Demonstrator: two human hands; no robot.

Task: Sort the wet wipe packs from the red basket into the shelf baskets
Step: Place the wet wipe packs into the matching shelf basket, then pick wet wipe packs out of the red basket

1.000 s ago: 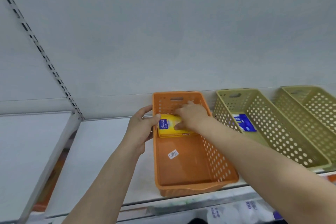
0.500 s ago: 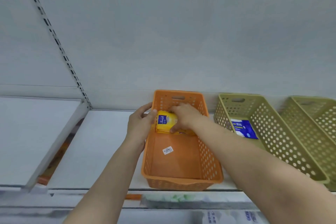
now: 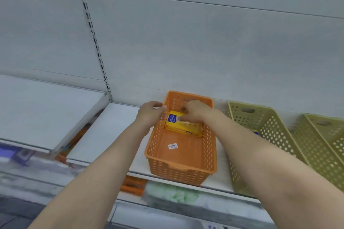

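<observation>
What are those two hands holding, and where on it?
The right hand holds the yellow wet wipe pack at its far top edge, inside the orange basket. The left hand grips the basket's left rim.

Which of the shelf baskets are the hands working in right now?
The orange basket, leftmost of the three. Both hands meet at its far end around a yellow wipe pack; the two green baskets to its right are untouched.

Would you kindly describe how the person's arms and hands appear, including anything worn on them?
Both forearms are bare as far as the frame shows, with no sleeves in view. The left hand and right hand wear no gloves, and no rings, watch or bracelet show on the visible sides. No markings show.
</observation>
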